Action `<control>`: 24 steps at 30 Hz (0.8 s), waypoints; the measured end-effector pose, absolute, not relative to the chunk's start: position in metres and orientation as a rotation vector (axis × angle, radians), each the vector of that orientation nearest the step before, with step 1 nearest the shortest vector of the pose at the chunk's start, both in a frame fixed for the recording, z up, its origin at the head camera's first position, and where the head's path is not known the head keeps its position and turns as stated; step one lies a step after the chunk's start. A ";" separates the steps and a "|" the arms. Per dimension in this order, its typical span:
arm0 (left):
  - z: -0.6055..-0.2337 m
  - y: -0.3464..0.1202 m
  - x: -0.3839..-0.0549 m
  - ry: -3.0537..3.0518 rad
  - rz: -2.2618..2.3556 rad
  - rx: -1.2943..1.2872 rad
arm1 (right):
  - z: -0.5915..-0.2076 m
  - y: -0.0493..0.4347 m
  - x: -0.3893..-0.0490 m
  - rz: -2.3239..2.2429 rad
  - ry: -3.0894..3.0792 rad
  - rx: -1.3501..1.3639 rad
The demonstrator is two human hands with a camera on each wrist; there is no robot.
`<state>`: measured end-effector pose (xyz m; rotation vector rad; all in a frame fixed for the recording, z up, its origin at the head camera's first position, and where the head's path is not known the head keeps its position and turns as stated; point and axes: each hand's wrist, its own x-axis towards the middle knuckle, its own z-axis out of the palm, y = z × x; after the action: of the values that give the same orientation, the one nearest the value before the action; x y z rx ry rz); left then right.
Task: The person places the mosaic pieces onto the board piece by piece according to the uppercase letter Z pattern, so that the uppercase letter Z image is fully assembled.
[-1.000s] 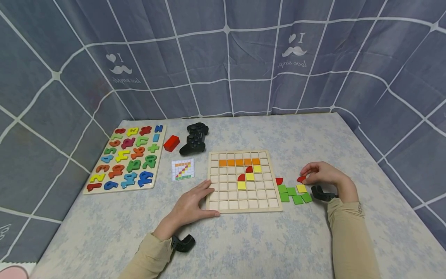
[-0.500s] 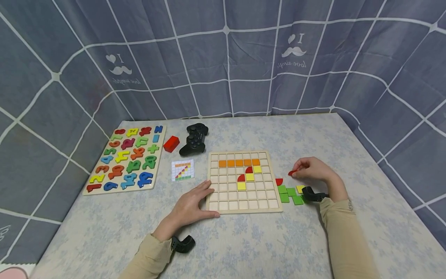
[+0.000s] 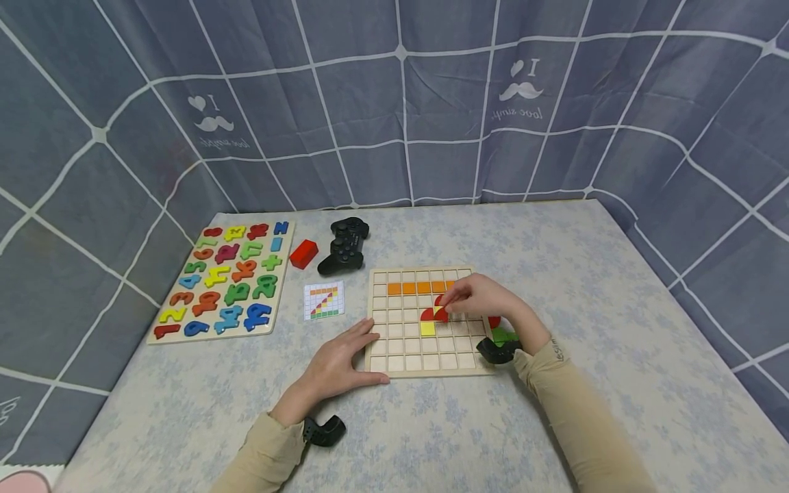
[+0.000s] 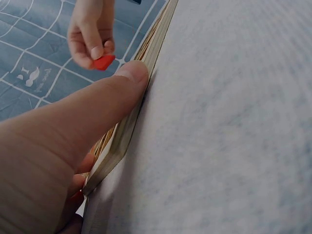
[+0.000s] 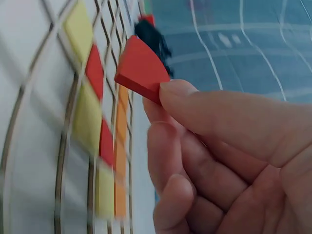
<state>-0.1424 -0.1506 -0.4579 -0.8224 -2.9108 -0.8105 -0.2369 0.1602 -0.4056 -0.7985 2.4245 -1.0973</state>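
Note:
My right hand (image 3: 483,299) is over the wooden grid board (image 3: 394,346), pinching a red quarter-circle tile (image 5: 141,68) between thumb and fingertips. In the right wrist view the tile is held up off the grid. A row of orange tiles (image 3: 409,289) lies near the board's far edge. Below it, yellow tiles (image 3: 427,329) and red quarter-circle tiles (image 3: 427,314) step diagonally, partly hidden by my right hand in the head view. My left hand (image 3: 335,363) rests at the near left corner, thumb (image 4: 131,78) against the front edge, other fingers along the left side.
Several green tiles (image 3: 502,335) lie right of the board, partly covered by my right wrist. A pattern card (image 3: 323,300) lies left of it. Behind are a black game controller (image 3: 345,246), a red block (image 3: 303,254) and a number puzzle board (image 3: 212,291).
My right hand has carried the red quarter-circle tile leftward from beside the loose tiles to over the grid board. My left hand has stayed at the board's corner.

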 end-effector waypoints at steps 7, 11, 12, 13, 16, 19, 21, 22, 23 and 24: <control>-0.458 -0.151 -0.142 -2.924 -0.822 -0.811 | -0.404 0.115 -0.236 -0.951 2.471 -0.900; -0.457 -0.151 -0.142 -2.924 -0.825 -0.815 | -0.408 0.103 -0.235 -0.867 2.473 -0.876; -0.457 -0.151 -0.142 -2.924 -0.826 -0.816 | -0.410 0.101 -0.235 -0.850 2.471 -0.870; -0.457 -0.151 -0.142 -2.925 -0.826 -0.817 | -0.411 0.100 -0.234 -0.845 2.464 -0.873; -0.457 -0.151 -0.143 -2.926 -0.829 -0.816 | -0.414 0.099 -0.233 -0.827 2.463 -0.909; -0.457 -0.151 -0.143 -2.923 -0.837 -0.815 | -0.415 0.099 -0.232 -0.817 2.470 -0.922; -0.457 -0.151 -0.143 -2.923 -0.834 -0.815 | -0.414 0.102 -0.231 -0.834 2.482 -0.901; -0.457 -0.151 -0.143 -2.924 -0.832 -0.816 | -0.413 0.104 -0.230 -0.849 2.491 -0.884; -0.457 -0.151 -0.143 -2.924 -0.832 -0.817 | -0.412 0.107 -0.230 -0.872 2.502 -0.872; -0.457 -0.151 -0.143 -2.924 -0.829 -0.819 | -0.410 0.110 -0.230 -0.896 2.514 -0.862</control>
<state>-0.1429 -0.1506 -0.4571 -0.8186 -2.9236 -0.8289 -0.2297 0.1100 -0.4098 -0.8619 2.5135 -0.8959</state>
